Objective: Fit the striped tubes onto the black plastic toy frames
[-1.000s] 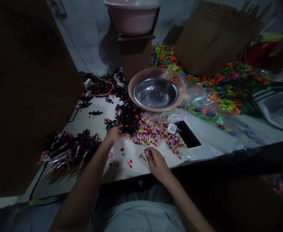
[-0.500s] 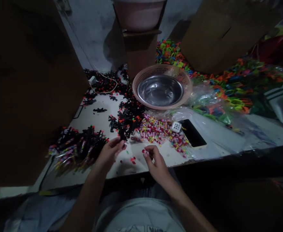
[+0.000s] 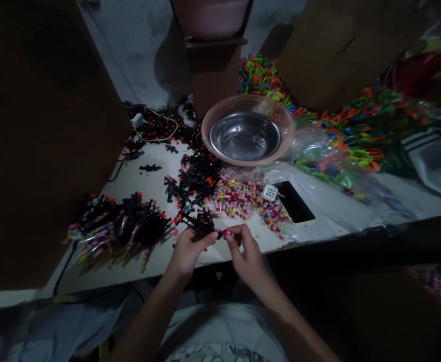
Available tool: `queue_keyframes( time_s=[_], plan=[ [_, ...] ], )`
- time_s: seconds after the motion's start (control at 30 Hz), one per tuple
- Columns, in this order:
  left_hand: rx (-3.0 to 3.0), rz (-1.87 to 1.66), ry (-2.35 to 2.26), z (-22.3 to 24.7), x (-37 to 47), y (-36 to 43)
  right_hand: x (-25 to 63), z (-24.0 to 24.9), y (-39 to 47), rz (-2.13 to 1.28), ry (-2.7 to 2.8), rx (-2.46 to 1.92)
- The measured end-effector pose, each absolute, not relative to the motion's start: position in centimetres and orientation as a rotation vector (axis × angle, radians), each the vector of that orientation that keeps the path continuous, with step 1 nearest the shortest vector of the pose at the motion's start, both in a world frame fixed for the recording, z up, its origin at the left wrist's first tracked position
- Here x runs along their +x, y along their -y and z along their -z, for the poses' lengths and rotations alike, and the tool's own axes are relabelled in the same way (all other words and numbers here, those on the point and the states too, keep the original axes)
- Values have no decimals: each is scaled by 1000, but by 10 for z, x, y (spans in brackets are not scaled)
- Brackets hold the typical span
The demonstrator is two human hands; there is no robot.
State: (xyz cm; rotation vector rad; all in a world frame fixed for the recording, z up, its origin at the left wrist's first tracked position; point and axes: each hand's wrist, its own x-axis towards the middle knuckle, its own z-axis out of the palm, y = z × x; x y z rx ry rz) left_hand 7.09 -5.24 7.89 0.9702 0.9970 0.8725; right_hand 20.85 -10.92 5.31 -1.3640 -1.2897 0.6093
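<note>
My left hand point(image 3: 185, 254) pinches a black toy gun point(image 3: 202, 222) close to the table's front edge. In my right hand point(image 3: 247, 253), thumb and fingers are closed on a small candy-filled tube point(image 3: 227, 233) with a red end. The two held pieces meet end to end between my fingertips; whether they are joined I cannot tell. Just beyond my hands lie a heap of black toy guns point(image 3: 194, 176) with orange tips and a pile of pink and yellow tubes point(image 3: 232, 196). To the left is a stack of guns with tubes attached point(image 3: 122, 229).
A phone point(image 3: 296, 202) and a white dice-like block point(image 3: 269, 192) lie right of the tubes. Behind stands a pink basket point(image 3: 210, 141) holding a metal bowl point(image 3: 243, 157). Cardboard boxes point(image 3: 43, 151) flank the white table point(image 3: 148, 188). Colourful plastic pieces point(image 3: 359, 136) cover the back right.
My left hand has moved right, bringing the toy gun out of the heap. It now meets the tube in my right hand, which stays nearly in place. The view has shifted slightly.
</note>
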Motion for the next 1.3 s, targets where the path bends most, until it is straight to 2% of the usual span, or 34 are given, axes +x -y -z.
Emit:
queue_keyframes(
  time_s=[0.43, 0.73, 0.9, 1.03, 1.3],
  plan=[
    [1058, -917, -1005, -90, 76, 59, 216, -57, 112, -846, 1204, -1183],
    [982, -1011, -1100, -84, 82, 66, 216, -77, 119, -484, 1564, -1557],
    [932, -993, -1071, -80, 84, 69, 228, -92, 122, -738, 1581, -1408],
    [940, -998, -1062, -85, 84, 71, 239, -103, 126, -799, 1646, -1412],
    [854, -1038, -1029, -85, 88, 77, 227, -98, 127, -500, 1743, -1503]
  ],
)
